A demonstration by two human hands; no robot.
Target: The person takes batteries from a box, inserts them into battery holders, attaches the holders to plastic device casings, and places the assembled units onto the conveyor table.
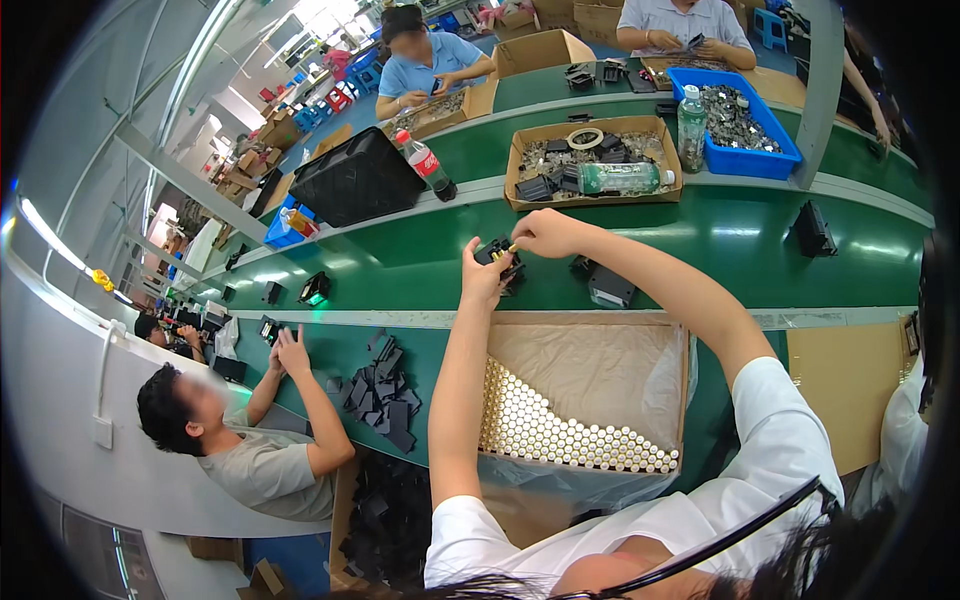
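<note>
Black housing (508,263) is in left hand (481,280), held over the green bench (420,250) just past the far edge of an open carton (600,321). Left grip is closed around the housing's near side. Right hand (548,234) is opposite, fingertips pinched on a small gold piece (513,248) at the housing's top; cannot tell if that piece is seated or only held there. Carton sits between the arms: gold-rimmed cylinders (560,430) packed across its near and left part, pale liner (590,365) showing over the rest. Black box (610,287) on the bench, right of the housing. Flat black pieces (385,392) heaped left of the carton. Beyond the hands: shallow cardboard tray (600,200) with mixed parts and a lying bottle (620,178), blue bin (750,165) to its right. Co-worker (270,455) at left handles a dark unit (270,330).
</note>
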